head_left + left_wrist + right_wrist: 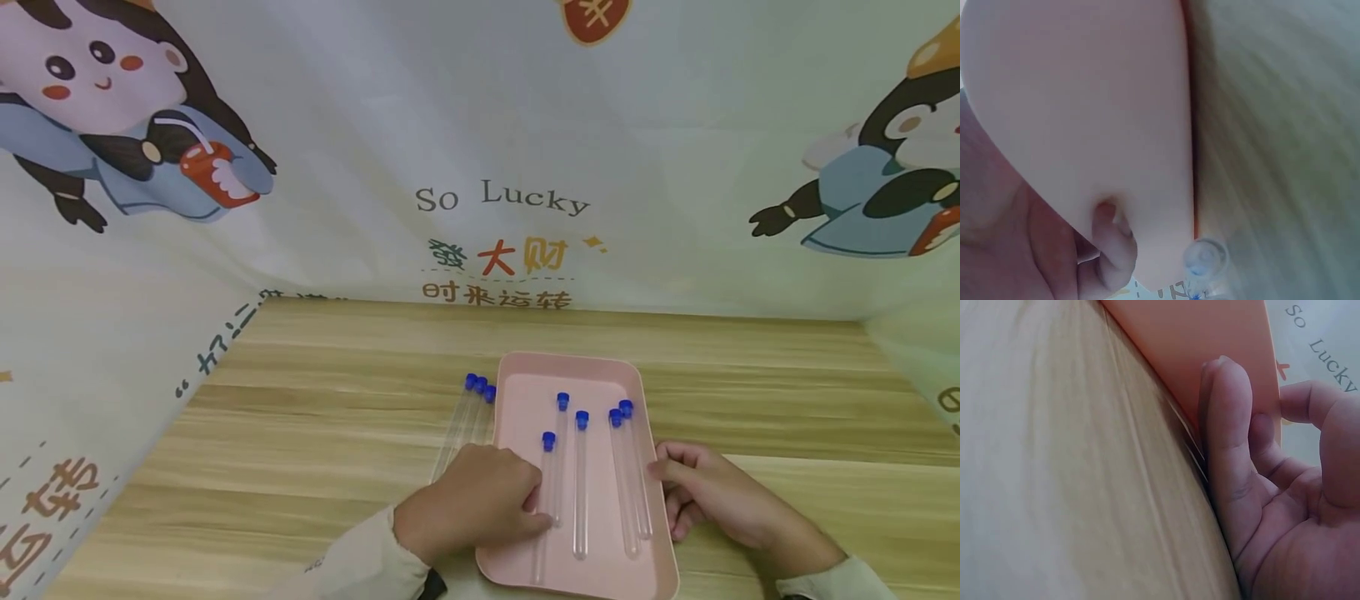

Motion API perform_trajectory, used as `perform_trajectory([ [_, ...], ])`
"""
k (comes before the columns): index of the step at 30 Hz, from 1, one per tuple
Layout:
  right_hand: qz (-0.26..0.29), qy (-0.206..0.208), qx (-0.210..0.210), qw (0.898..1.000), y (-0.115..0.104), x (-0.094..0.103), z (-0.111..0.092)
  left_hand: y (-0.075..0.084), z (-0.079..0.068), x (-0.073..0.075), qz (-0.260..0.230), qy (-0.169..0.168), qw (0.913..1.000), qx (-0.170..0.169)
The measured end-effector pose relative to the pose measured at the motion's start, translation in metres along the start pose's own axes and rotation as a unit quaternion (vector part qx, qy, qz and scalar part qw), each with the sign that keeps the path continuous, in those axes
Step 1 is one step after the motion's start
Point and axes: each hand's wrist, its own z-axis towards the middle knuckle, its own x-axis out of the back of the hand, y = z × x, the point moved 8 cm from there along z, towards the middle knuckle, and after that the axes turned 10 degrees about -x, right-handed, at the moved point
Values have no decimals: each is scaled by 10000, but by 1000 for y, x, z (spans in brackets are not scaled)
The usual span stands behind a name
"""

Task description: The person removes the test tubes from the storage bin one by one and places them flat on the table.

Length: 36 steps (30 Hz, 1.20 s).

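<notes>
A pink tray [600, 367] stands on the table, with several clear test tubes [581, 492] with blue stoppers lying in it. My left hand [480, 500] grips the tray's left wall. Its thumb reaches inside over the nearest tubes, while in the left wrist view a bent finger [1113, 250] presses the outer wall. On the right side, my right hand [720, 496] holds the tray's edge, thumb at the rim. Its other fingers [1229, 425] lie against the outer wall in the right wrist view. Three more stoppered tubes [461, 425] lie left of the tray, partly hidden behind my left hand.
The wood-grain table [300, 417] extends around the tray on both sides. A printed cloth [360, 125] with cartoon figures and lettering hangs along the back and both sides of the table.
</notes>
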Motion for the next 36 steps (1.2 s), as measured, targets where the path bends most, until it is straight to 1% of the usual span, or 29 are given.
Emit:
perform_trajectory([
  [13, 2, -31, 71, 10000, -2, 1, -1, 1, 1, -4, 59, -110, 9999, -69],
  [20, -40, 60, 62, 10000, -4, 2, -2, 1, 2, -3, 76, -133, 9999, -50],
  [27, -57, 122, 26, 9999, -2, 5, -3, 2, 3, -4, 128, -141, 9997, -133],
  [34, -44, 87, 58, 9999, -1, 3, -1, -1, 2, -8, -46, -412, 9991, 15],
  [36, -51, 89, 52, 9999, 0, 3, -1, -1, 1, -9, -97, -430, 9990, 48],
])
